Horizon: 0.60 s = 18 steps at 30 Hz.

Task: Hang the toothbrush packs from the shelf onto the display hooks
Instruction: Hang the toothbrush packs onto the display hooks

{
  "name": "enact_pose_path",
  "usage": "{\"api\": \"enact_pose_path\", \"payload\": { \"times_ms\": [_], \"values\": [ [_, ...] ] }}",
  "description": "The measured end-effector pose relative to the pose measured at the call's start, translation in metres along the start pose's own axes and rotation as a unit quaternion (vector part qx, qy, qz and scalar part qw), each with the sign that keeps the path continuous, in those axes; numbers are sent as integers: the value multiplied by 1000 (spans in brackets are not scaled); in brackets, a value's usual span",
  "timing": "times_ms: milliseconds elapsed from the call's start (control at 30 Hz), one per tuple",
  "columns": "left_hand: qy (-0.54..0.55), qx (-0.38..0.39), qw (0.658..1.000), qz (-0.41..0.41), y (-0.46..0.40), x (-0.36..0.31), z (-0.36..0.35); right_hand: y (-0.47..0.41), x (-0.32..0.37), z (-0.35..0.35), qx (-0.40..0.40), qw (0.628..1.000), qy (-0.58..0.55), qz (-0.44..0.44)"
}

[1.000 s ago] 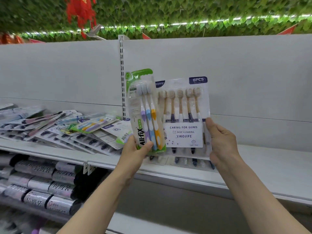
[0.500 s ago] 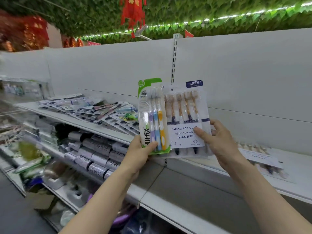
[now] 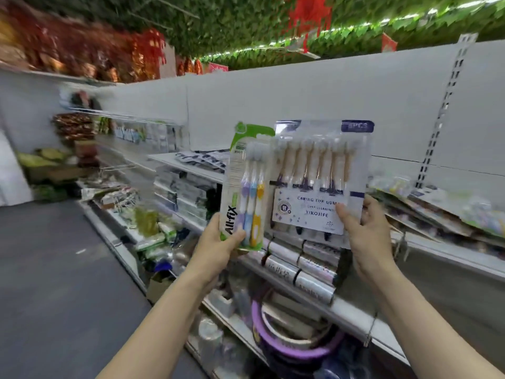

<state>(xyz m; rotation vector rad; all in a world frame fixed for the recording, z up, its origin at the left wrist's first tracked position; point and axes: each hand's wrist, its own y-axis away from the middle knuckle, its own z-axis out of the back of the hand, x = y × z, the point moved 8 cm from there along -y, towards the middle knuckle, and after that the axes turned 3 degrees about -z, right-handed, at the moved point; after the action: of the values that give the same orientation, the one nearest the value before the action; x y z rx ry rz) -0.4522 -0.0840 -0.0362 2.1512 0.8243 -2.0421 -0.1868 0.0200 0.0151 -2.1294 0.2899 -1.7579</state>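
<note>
My left hand (image 3: 218,250) grips the bottom of a green-topped All-fix pack (image 3: 246,184) with three toothbrushes, purple, blue and yellow. My right hand (image 3: 363,233) pinches the lower right of a clear six-brush Yikojife pack (image 3: 319,176), thumb on its white label. Both packs are held upright side by side in front of the white shelf (image 3: 448,255). More toothbrush packs (image 3: 437,206) lie loose on that shelf at the right, and others (image 3: 202,158) lie further left. I cannot make out any display hooks; the picture is blurred.
A slotted upright (image 3: 442,110) runs down the white back panel. Silver-wrapped rolls (image 3: 300,263) fill the shelf below the packs, and a purple basin (image 3: 295,343) sits lower down. The grey aisle floor (image 3: 54,283) lies at the left, with stocked shelves (image 3: 131,138) beyond.
The view has swung left along the aisle, so the loose packs now lie to the right. Both hands keep their packs and have moved left with the view.
</note>
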Motion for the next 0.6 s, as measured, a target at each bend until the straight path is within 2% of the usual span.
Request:
{"api": "enact_pose_path", "payload": {
  "times_ms": [267, 433, 600],
  "values": [
    [47, -95, 994, 20, -15, 5, 181, 1, -61, -187, 51, 997, -38, -53],
    [71, -173, 982, 19, -49, 27, 274, -23, -111, -307, 111, 988, -71, -78],
    [38, -250, 967, 18, -108, 48, 371, -65, -179, -441, 153, 977, -109, -105]
  ]
}}
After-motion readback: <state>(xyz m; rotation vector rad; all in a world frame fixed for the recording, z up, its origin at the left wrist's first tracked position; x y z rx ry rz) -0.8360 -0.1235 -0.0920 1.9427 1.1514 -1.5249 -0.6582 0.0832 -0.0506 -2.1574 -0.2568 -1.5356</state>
